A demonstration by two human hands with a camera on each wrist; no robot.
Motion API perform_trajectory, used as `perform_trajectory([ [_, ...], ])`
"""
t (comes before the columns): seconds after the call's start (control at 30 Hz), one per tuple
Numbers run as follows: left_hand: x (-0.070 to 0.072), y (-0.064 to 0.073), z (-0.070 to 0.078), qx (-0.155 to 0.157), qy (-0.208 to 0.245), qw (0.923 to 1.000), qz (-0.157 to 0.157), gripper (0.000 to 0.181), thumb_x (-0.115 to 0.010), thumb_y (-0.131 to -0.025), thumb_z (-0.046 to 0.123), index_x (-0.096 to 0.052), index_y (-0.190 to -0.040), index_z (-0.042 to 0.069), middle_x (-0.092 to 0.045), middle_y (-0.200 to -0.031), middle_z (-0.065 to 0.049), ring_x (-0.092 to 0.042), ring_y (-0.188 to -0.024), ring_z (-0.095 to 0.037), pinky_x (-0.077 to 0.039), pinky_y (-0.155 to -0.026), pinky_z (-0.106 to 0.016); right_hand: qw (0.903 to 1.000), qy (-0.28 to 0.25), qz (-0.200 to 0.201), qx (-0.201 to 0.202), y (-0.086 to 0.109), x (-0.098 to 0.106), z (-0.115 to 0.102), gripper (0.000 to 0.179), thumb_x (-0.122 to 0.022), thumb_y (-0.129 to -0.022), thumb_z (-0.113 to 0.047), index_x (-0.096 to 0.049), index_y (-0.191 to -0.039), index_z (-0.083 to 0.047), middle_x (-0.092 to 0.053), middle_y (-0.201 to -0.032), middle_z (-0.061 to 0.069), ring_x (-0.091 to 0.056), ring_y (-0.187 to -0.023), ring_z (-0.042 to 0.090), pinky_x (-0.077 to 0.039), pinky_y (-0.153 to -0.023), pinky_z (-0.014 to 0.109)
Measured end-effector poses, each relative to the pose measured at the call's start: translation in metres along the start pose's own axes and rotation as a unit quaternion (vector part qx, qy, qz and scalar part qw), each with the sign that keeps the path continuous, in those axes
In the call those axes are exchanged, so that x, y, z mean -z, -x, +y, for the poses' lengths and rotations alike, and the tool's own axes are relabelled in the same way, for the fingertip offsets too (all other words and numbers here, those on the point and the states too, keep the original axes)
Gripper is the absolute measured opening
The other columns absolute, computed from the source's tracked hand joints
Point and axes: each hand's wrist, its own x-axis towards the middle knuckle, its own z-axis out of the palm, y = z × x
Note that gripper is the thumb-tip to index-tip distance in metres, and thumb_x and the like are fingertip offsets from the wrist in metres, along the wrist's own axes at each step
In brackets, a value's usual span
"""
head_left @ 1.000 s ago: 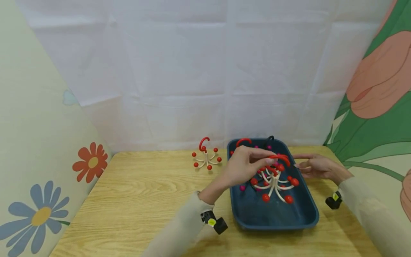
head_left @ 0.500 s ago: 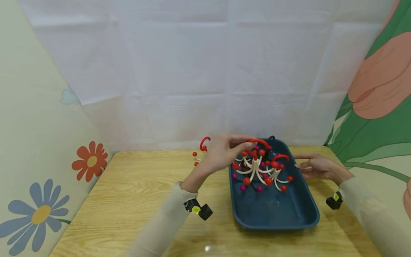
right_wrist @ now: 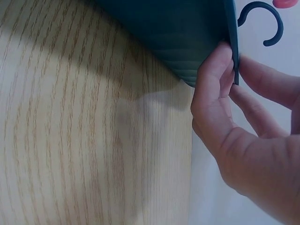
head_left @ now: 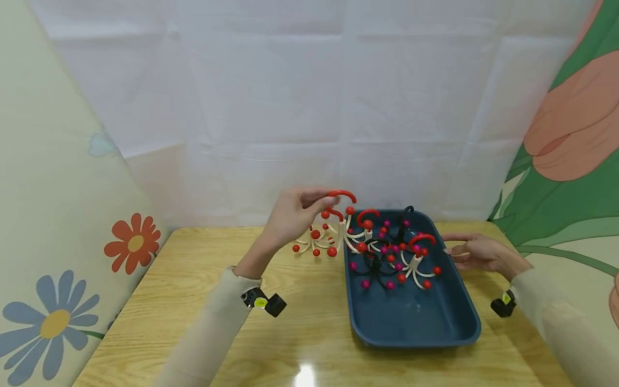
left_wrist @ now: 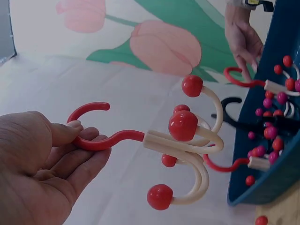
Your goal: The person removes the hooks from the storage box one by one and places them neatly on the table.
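Observation:
My left hand pinches the red hanging hook of a white multi-prong hanger with red ball tips. This hanger is held in the air over the left edge of a dark blue plastic bin. Behind it, partly hidden, another white hanger stands on the table. Inside the bin are more white hangers, one of them a red-hooked hanger, and black hangers with magenta balls. At the bin's right side my right hand grips the rim between thumb and fingers.
The wood-grain table extends to the left of the bin. A white cloth backdrop hangs behind it, and flower-patterned panels flank both sides.
My left hand has carried the white hanger leftward and up from above the bin to its left edge. The right hand stays at the rim.

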Motion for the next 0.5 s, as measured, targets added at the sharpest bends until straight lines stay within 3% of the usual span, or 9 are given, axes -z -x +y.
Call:
perform_trajectory([
  [0.07, 0.009, 0.002, -0.004, 0.008, -0.001, 0.9999, 0.014, 0.03, -0.067, -0.105, 0.027, -0.076, -0.13, 0.013, -0.082, -0.114, -0.009, -0.055, -0.054, -0.01, -0.032, -0.045, -0.026, 1.0, -0.006, 0.001, -0.001, 0.0, 0.0, 0.0, 0.069, -0.052, -0.104, 0.002, -0.024, -0.167, -0.002, -0.072, -0.11, -0.003, -0.074, -0.099, 0.013, -0.062, -0.089, 0.034],
  [0.17, 0.021, 0.003, -0.01, 0.013, -0.01, 0.9993, 0.033, 0.031, -0.069, -0.104, 0.027, -0.077, -0.129, 0.011, -0.081, -0.115, -0.009, -0.076, -0.084, -0.013, -0.041, -0.053, -0.021, 1.0, -0.006, -0.001, 0.0, 0.0, 0.0, 0.0, 0.069, -0.052, -0.104, 0.001, -0.024, -0.167, -0.002, -0.072, -0.11, -0.003, -0.074, -0.099, 0.013, -0.062, -0.089, 0.034],
  [0.33, 0.042, 0.006, -0.021, 0.014, -0.037, 0.9975, 0.059, 0.031, -0.07, -0.103, 0.027, -0.077, -0.127, 0.009, -0.081, -0.116, -0.012, -0.079, -0.106, -0.024, -0.053, -0.073, -0.018, 1.0, -0.003, 0.004, -0.004, -0.001, -0.001, 0.0, 0.069, -0.051, -0.105, 0.001, -0.021, -0.167, -0.002, -0.072, -0.11, -0.003, -0.074, -0.098, 0.013, -0.062, -0.089, 0.034],
  [0.5, 0.06, 0.01, -0.034, 0.024, -0.06, 0.9948, 0.078, 0.032, -0.07, -0.103, 0.029, -0.077, -0.128, 0.01, -0.081, -0.117, -0.012, -0.079, -0.105, -0.027, -0.052, -0.072, -0.017, 1.0, 0.0, 0.007, -0.007, 0.0, -0.001, -0.001, 0.071, -0.052, -0.106, -0.001, -0.019, -0.168, -0.003, -0.073, -0.107, -0.005, -0.074, -0.097, 0.012, -0.062, -0.088, 0.033],
])
